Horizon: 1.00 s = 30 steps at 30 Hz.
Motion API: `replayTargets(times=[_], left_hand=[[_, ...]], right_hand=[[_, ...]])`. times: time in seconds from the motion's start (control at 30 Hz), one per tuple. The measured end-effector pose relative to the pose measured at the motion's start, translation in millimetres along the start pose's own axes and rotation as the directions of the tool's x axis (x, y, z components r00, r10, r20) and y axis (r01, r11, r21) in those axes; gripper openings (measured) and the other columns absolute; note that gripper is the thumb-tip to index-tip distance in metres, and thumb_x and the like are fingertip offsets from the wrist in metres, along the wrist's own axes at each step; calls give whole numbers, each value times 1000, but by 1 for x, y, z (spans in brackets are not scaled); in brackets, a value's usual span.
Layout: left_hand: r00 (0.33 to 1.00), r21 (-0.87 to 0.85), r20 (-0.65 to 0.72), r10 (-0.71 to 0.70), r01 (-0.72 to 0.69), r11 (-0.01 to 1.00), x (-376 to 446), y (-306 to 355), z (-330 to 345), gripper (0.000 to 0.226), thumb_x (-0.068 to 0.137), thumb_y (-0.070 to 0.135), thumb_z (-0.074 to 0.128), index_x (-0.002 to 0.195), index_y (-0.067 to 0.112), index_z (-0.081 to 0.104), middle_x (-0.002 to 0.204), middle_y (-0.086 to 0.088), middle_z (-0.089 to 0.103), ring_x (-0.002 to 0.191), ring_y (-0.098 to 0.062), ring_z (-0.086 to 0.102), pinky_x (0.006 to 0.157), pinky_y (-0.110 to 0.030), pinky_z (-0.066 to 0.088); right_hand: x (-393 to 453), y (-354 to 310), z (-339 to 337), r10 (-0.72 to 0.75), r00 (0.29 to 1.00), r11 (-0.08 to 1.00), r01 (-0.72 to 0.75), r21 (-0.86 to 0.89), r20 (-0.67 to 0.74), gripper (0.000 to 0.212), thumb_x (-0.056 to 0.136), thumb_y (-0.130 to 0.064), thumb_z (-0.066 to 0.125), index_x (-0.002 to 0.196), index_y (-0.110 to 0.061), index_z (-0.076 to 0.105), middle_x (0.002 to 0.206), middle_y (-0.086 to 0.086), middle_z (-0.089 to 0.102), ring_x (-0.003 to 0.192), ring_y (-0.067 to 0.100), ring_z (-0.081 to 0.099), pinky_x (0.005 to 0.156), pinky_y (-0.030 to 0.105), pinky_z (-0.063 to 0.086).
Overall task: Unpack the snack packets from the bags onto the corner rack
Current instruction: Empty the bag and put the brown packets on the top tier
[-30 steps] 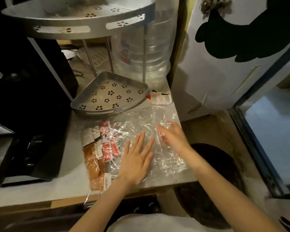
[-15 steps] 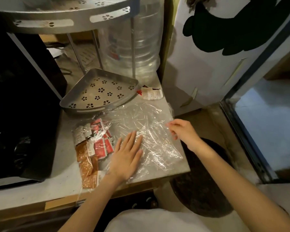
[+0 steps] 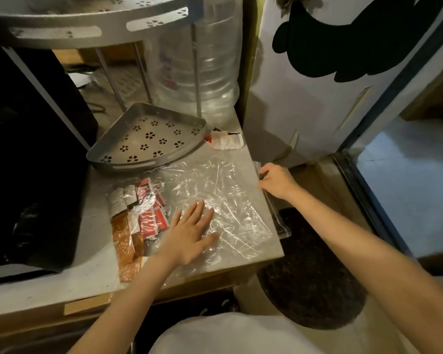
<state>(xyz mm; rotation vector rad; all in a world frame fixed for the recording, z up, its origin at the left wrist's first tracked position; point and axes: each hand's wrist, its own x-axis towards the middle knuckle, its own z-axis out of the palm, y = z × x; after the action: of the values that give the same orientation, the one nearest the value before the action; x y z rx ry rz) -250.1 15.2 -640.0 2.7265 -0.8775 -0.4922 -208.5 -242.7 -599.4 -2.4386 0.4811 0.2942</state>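
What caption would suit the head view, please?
Left hand flattens a clear plastic bag; right hand pinches its edge.

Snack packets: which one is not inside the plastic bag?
The white and red packet lying alone on the counter, beside the rack's bottom shelf. The others, red and orange packets, sit under the clear bag by the left hand.

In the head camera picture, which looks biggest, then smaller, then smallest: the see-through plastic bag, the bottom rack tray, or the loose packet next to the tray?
1. Plastic bag
2. Bottom rack tray, though it lies farther away
3. Loose packet
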Motion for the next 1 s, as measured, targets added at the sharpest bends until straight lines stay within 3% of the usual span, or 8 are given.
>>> replayTargets(times=[0.13,0.3,0.43,0.63,0.7,0.8,0.93,1.0], left_hand=[[1000,-2,-18,-25,25,1000,1,5,-7,85,70,72,-7,144,32,4,154,2,-6,142,-14,-8,107,-35,-12],[994,-19,-87,-60,59,998,0,12,-12,69,83,62,8,145,31,17,156,4,8,144,-14,3,108,-35,-10],[989,-63,-142,-50,41,997,-6,14,-22,75,78,59,3,144,28,22,155,3,16,143,-15,11,115,-39,4],[925,-174,-340,-170,116,978,-40,-4,-37,60,86,47,21,138,23,37,148,-2,36,136,-19,32,113,-42,27],[865,-183,-436,-248,184,966,-55,-15,-37,56,87,43,30,138,21,39,145,-5,40,133,-22,37,110,-44,31],[792,-258,-463,-399,310,915,-76,-28,-31,67,85,46,49,143,23,24,151,-10,28,136,-25,30,108,-37,18],[714,-400,-386,-585,442,803,-93,-32,-16,94,72,71,35,144,27,-4,156,-10,3,141,-21,8,112,-36,8],[656,-457,-310,-688,532,713,-100,-31,-10,100,70,76,32,146,21,-2,156,-9,-2,143,-23,5,114,-37,7]], right_hand=[[-2,-31,-4,-164,947,986,164,-23,-276,39,85,-11,55,124,-10,48,120,10,57,114,27,50,90,37,45],[-27,-87,-11,-509,758,845,531,-68,-408,27,85,-2,47,108,-10,60,110,4,60,106,19,48,82,23,33],[-31,-122,9,-719,687,693,696,-191,-107,28,88,-10,47,112,-12,61,119,3,61,115,20,48,97,33,34],[-19,-158,60,-661,682,655,728,-202,313,57,91,-36,51,141,-17,33,149,2,35,138,19,29,112,35,23],[-14,-168,73,-658,660,644,743,-184,361,67,87,-45,53,143,-17,28,151,3,32,139,20,27,113,39,22],[-11,-182,90,-663,628,609,769,-193,408,77,82,-55,54,144,-19,26,151,4,31,139,22,27,113,43,22],[-12,-198,105,-687,579,549,809,-210,440,77,83,-56,52,144,-15,26,152,6,30,139,24,27,112,41,23],[-11,-204,112,-683,572,518,818,-251,455,78,84,-58,50,143,-12,27,151,9,30,139,25,27,112,42,22]])
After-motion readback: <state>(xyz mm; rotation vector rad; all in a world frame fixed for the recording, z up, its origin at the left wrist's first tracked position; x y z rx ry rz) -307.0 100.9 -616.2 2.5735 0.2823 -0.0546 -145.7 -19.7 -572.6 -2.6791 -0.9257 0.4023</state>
